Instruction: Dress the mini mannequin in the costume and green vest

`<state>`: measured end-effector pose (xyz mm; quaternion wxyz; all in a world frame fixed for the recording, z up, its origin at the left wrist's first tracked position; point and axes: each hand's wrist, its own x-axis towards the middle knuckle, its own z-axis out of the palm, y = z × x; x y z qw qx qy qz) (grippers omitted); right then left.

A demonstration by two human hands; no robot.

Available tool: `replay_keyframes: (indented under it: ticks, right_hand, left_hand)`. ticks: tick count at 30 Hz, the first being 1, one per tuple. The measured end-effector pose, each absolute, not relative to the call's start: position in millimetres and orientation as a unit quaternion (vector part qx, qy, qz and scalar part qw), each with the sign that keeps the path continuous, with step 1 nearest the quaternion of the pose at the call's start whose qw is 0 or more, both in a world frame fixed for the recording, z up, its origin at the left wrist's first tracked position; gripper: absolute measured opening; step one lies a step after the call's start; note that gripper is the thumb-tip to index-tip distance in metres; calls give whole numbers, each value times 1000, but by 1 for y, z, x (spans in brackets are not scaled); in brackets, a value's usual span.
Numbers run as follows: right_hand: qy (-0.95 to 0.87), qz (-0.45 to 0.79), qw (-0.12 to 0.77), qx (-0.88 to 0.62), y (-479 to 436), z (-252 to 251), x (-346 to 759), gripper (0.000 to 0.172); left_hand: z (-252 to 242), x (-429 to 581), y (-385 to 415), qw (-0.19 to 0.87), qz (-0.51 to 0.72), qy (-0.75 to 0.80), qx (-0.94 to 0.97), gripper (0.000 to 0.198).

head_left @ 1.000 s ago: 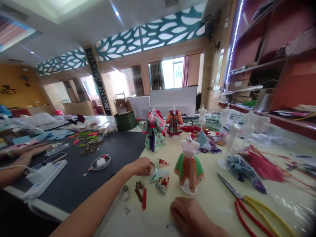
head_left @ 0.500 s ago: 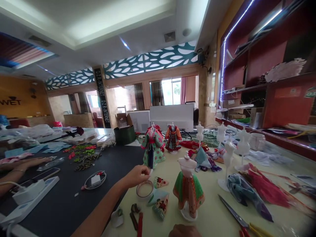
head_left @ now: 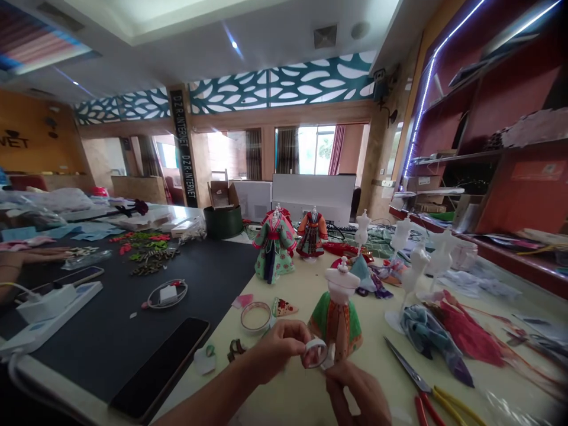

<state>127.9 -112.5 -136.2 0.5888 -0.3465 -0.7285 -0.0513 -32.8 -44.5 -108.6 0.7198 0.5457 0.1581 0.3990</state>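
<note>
In the head view, my left hand (head_left: 284,346) pinches the edge of a small roll of white tape (head_left: 316,343). My right hand (head_left: 358,390) has its fingers together at a small white piece (head_left: 329,357) beside the roll, which looks like the tape's loose end. Just behind both hands stands a small dress form (head_left: 342,279) wearing a green and orange skirt (head_left: 346,328). A larger tape roll (head_left: 256,318) lies flat to the left of it, near a floral fabric piece (head_left: 284,307).
Scissors (head_left: 410,367) lie on the right among fabric scraps (head_left: 474,331) and bare white dress forms (head_left: 417,266). Two dressed figures, one in green (head_left: 273,248), stand further back. A phone (head_left: 164,364) and power strip (head_left: 53,319) are on the left. Another person's arm (head_left: 26,260) rests at far left.
My left hand has come back from beside the green-dressed figure, now with the small tape roll in it. My right hand has risen from the bottom edge to meet it. The view tilted down.
</note>
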Motion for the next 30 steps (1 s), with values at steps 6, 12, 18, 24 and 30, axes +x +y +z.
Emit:
replay_keyframes:
  ticks: [6,12,18,24,30]
  right_hand:
    - [-709,34,592,-381,-111,-133,132,8]
    - [-690,50,602,-398,-107,-138,131,15]
    - [-706,39,580,-404,-108,-135,130,16]
    - [-718,42,575,-389,-108,-132,131,19]
    - [-723,43,573,-384,-108,-136,131,23]
  left_hand:
    - [-108,-37,-54,681,374,169,607,13]
    - [-98,-34,-66,441,384,254,771,10]
    - [-98,-34,-67,334,413,279,800,9]
    - [-101,-31,-70,229,432,249,836,10]
    - [-103,-31,-71,162,440,250,847,10]
